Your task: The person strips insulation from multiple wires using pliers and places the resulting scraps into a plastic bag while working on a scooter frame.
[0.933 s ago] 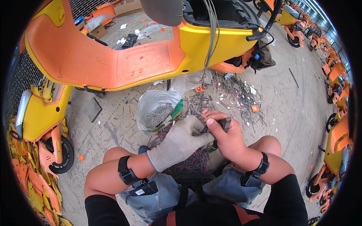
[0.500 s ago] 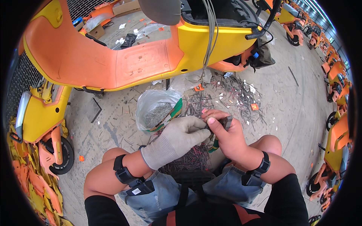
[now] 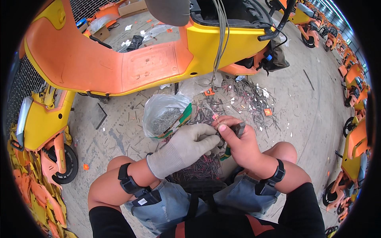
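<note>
My left hand, in a grey knit glove, has its fingers closed in front of me, close against my right fingertips. Whatever is between the gloved fingers is hidden. My bare right hand is wrapped around a dark, block-like piece, whose squared end sticks out beside the thumb. Just beyond the hands stands an open clear plastic bag holding many thin grey metal bits. Below my hands, between my knees, lies a heap of thin dark and reddish strips, partly covered by the glove.
An orange and yellow scooter body spans the space ahead, with grey cables hanging from it. Dark strips and white scraps litter the concrete floor. Scooter panels are piled at left; more scooters line the right.
My left hand has shifted very slightly left, away from the right fingertips. The right hand keeps its hold on the dark piece in nearly the same place.
</note>
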### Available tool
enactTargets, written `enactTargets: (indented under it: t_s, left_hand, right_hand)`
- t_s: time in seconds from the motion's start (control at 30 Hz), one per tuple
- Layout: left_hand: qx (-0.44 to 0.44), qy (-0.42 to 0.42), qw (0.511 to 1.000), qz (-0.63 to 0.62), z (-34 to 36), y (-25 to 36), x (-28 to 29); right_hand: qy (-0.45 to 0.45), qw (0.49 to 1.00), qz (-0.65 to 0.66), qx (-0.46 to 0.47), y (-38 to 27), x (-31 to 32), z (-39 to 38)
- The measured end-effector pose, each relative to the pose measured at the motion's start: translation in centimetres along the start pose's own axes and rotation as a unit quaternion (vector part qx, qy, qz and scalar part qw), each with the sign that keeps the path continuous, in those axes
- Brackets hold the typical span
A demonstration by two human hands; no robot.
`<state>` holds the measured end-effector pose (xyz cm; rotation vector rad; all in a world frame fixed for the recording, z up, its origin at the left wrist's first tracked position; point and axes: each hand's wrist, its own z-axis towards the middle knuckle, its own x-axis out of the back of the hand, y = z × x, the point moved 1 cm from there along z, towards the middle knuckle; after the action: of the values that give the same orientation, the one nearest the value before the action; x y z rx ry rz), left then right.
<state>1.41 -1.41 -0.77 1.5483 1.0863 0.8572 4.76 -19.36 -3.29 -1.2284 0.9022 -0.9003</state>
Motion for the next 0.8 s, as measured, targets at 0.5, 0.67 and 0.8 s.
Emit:
enactTargets:
  t_s: [0.5,0.67,0.8]
  left_hand:
    - [0.033,-0.018,0.999,0.003,-0.1,1.2,0.2]
    - [0.056,0.034,0.997,0.041,-0.4,0.7,-0.2]
    - [0.090,0.017,0.996,-0.004,-0.4,0.6,-0.4]
  right_hand:
    - [0.001,1.000,0.010,-0.009,0.3,0.2,0.0]
    - [-0.001,1.000,-0.008,-0.029,0.4,0.1,-0.4]
    - [-0.012,1.000,-0.012,-0.011,0.7,0.1,-0.3]
